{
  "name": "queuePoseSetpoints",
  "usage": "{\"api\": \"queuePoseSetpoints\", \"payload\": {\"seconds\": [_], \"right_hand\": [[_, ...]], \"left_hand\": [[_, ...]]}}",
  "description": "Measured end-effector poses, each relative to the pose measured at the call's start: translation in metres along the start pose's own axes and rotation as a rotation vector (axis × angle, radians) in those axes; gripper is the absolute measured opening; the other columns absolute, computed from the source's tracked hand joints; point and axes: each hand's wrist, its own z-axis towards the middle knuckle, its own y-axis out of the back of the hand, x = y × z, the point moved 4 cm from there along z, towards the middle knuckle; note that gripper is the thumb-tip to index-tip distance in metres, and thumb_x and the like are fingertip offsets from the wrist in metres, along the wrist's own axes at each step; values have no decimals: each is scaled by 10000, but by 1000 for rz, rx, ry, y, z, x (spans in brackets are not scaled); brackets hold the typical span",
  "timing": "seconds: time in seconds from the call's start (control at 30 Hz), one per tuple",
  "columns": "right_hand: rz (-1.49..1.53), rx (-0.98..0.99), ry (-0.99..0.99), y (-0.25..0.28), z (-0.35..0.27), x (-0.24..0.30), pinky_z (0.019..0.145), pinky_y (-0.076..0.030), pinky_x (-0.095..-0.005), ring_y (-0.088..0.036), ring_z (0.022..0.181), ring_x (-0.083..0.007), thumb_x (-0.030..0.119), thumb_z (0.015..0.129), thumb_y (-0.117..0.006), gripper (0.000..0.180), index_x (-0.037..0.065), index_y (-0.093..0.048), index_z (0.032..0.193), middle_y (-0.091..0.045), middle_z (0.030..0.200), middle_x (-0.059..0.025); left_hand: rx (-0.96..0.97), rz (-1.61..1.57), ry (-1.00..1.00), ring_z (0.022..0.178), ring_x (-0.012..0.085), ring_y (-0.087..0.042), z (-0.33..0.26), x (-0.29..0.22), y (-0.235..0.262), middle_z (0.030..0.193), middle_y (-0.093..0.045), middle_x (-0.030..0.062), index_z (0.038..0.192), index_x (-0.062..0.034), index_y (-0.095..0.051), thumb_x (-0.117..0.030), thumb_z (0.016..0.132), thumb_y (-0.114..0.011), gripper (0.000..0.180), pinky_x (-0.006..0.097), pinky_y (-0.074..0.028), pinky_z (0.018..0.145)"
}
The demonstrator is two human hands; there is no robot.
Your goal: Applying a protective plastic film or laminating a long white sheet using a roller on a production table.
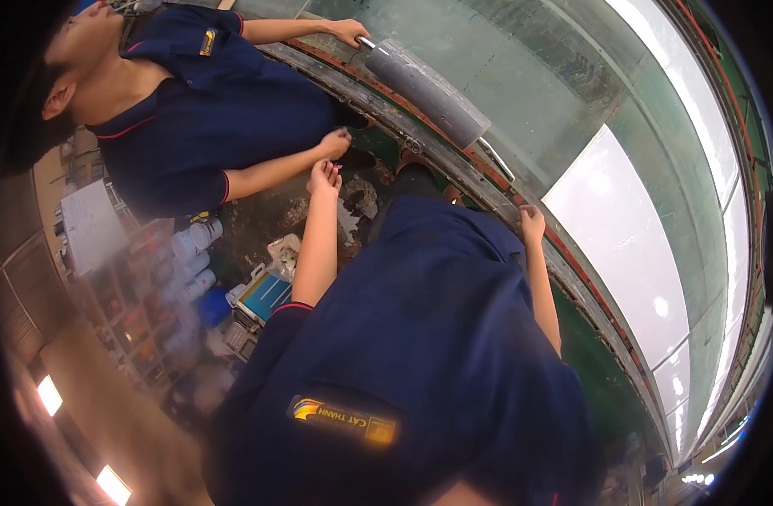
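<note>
My left hand (325, 178) reaches forward with its fingers drawn together, almost touching a co-worker's hand (335, 143); whether anything is pinched between them is too small to tell. My right hand (531, 223) rests on the dark rim (454, 164) of a long glass-topped table, fingers curled over the edge. The co-worker in a navy shirt (209, 110) stands at the upper left, and their other hand (350, 32) holds the end of a grey roller (424, 91) lying across the glass. My own navy shirt (420, 337) fills the lower middle.
A white sheet (622, 244) lies on the green-tinted glass (504, 76). Shelves at the left hold white canisters (193, 246), a blue-and-white box (264, 293) and other blurred items. The stained floor (268, 215) shows between us. Bright lamps (49, 395) glow at the lower left.
</note>
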Motion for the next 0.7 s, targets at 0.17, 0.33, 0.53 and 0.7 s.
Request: {"api": "queuePoseSetpoints", "payload": {"seconds": [0.17, 0.33, 0.53, 0.7], "right_hand": [[94, 48, -60, -7, 5, -9, 640, -579, -307, -698, 672, -158, 122, 974, -623, 210, 16, -761, 1092, -737, 824, -89], [172, 116, -96, -5, 8, -9, 568, -536, -274, -680, 640, -156, 142, 997, -595, 249, 12, -729, 1161, -724, 833, -97], [172, 85, -167, -2, 9, -2, 550, -539, -300, -666, 607, -156, 127, 985, -608, 213, 3, -749, 1085, -720, 800, -96], [209, 66, -218, -3, 4, -9, 537, -524, -297, -655, 585, -151, 146, 981, -606, 209, 16, -755, 1048, -704, 756, -84]], "left_hand": [[-110, -559, 245, 673, 215, -700, 51, 30, 27, 816, -734, 21, 861, -145, -695, -320, 998, -647, 227, 426, -645, 696], [-58, -432, 191, 781, 170, -719, 58, 6, 18, 897, -741, -27, 879, -172, -760, -321, 1019, -674, 222, 398, -641, 694], [407, -447, 96, 1146, 205, -659, -40, -56, -91, 1270, -684, 12, 1308, -141, -698, -325, 1100, -603, 294, 438, -595, 973], [1097, -605, 291, 1288, 278, -593, -251, -28, -154, 1428, -618, 93, 1469, -125, -609, -490, 1127, -468, 520, 486, -511, 1110]]}}
